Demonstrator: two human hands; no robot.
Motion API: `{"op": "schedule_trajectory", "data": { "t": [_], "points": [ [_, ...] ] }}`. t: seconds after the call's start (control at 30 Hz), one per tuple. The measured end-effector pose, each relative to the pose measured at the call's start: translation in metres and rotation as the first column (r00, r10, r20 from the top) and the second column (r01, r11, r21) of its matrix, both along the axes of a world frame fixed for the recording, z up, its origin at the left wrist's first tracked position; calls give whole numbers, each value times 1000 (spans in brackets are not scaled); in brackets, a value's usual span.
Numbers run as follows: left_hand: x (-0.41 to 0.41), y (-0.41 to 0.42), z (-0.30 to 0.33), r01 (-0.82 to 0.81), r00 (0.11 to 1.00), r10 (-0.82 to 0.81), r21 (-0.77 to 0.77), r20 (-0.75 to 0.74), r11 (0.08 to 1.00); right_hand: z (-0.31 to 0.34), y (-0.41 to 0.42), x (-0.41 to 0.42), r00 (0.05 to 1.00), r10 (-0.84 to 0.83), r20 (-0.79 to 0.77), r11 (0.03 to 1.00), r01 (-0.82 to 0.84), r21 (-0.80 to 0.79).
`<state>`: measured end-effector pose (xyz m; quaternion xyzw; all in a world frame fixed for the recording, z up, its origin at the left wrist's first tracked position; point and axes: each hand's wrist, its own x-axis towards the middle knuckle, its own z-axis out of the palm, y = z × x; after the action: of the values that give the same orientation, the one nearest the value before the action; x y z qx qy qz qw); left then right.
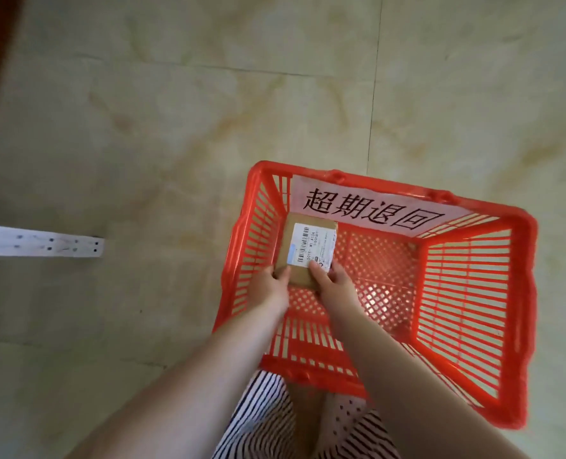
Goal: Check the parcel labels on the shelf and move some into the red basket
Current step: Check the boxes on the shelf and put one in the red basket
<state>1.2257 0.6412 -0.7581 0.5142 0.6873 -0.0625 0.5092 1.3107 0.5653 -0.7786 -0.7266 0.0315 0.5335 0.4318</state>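
Both hands, left hand (271,279) and right hand (332,281), gripped a labelled cardboard parcel (303,250) low inside the red basket (473,293), the first parcel there, not yet released.

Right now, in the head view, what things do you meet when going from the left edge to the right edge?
white perforated metal bar → left hand → cardboard parcel → right hand → right wall of the red basket
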Motion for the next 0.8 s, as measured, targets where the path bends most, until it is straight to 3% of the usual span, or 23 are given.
{"op": "schedule_trajectory", "data": {
  "t": [0.2, 0.43, 0.53, 0.8],
  "points": [
    [0, 13, -90, -14, 1000, 13, 41, 19, 999, -88, 25, -2, 1000, 2, 30, 1000, -2, 19],
    [10, 10, -117, -178, 983, 173, 68, 68, 982, -116, 27, -11, 991, -26, 130, 1000, 25, 11],
    [14, 9, -118, -151, 985, 143, 88, 91, 985, -119, 25, -12, 984, -81, 156, 996, 84, -15],
    [9, 12, -118, 6, 1000, -10, 242, 16, 970, -120, 35, 0, 981, -15, 193, 999, 24, -48]
  ]
}}
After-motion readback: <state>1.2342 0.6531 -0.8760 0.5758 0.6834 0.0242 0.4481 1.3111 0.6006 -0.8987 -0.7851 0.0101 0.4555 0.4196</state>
